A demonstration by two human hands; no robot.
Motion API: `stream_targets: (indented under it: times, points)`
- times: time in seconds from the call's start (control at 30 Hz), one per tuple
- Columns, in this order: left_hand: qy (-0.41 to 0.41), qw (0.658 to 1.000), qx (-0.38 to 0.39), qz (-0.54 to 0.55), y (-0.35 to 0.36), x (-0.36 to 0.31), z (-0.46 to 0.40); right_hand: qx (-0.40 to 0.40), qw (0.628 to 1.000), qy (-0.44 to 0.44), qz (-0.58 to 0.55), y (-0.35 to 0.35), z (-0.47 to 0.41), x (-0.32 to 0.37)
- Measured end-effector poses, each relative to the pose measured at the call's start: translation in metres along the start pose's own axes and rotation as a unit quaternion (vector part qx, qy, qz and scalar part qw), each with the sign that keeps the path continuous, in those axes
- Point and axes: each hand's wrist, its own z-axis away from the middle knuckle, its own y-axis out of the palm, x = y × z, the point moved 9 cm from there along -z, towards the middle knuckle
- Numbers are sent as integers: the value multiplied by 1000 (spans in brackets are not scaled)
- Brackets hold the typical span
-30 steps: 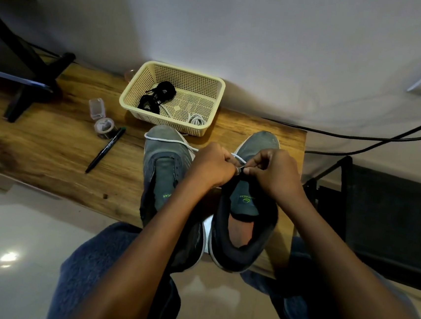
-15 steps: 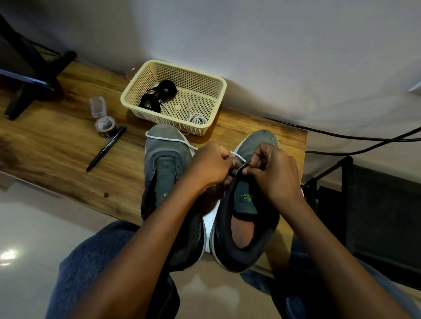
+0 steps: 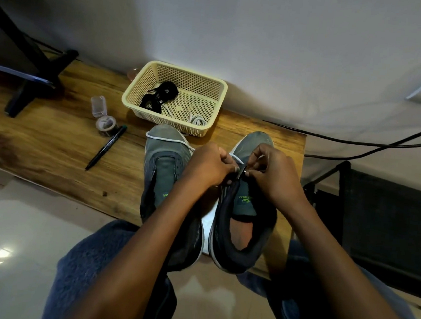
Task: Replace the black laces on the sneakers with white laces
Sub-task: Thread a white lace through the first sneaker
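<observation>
Threading now: both hands, left hand and right hand, have crept toward 12 o'clock on the right sneaker, each grip pinching the white lace, so lacing's barely begun.

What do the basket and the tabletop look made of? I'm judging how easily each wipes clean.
Basket: probably moulded plastic, cream, matte, given its regular perforated walls. Tabletop: wood or wood-look laminate, going by the brown grain pattern with a slight sheen; which one, I cannot tell.

Both forearms are bare to the frame edge; no sleeves, watch or rings are visible on the left hand or right hand. Legs wear blue denim jeans.
</observation>
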Motion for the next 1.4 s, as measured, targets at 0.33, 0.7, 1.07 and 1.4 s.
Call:
stream_targets:
  times: [0.33, 0.7, 1.07, 1.4]
  points:
    - [11, 1000, 0, 1, 1, -2, 1, -51, 997, 50, -41, 0, 3, -11]
    - [-2, 999, 17, 50, 3, -1, 4, -36, 993, 52, -100, 5, 2, -15]
    - [13, 999, -17, -49, 0, -1, 3, 6, 999, -3, -50, 10, 3, 1]
    - [-1, 999, 3, 40, -5, -2, 4, -20, 999, -15, 28, 9, -2, -6]
